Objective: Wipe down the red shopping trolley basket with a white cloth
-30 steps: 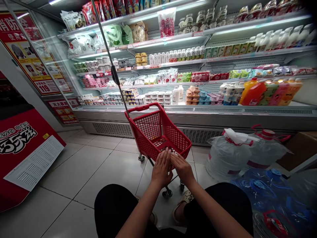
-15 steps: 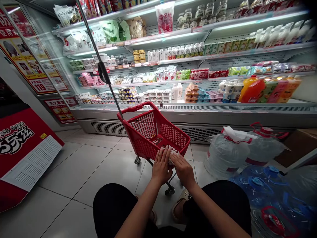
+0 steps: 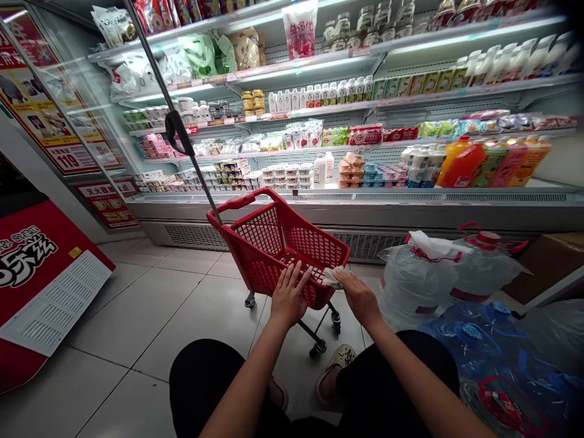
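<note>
A red plastic shopping cart [image 3: 255, 258] on small casters stands just in front of my knees. My left hand [image 3: 289, 296] lies on the cart's near rim, fingers stretched out and apart, holding nothing. Pinched in my right hand [image 3: 358, 294] is a crumpled white cloth or tissue [image 3: 331, 278], which is against the rim at the cart's near right corner. Through the mesh sides, the basket's bottom shows no goods. A grey pole [image 3: 157, 73] with a black clip rises from the cart's left end.
Behind the cart runs a refrigerated display shelf [image 3: 296, 198] stocked with drinks and yogurts. Wrapped water jugs [image 3: 420, 280] and blue water bottles [image 3: 474, 340] stand on the floor at right, near a cardboard box [image 3: 559, 258]. A red cabinet [image 3: 45, 292] is at left.
My hands have moved apart: the right one has slid right along the rim with the white cloth, and the left has shifted slightly left. The cart has moved a little to the left.
</note>
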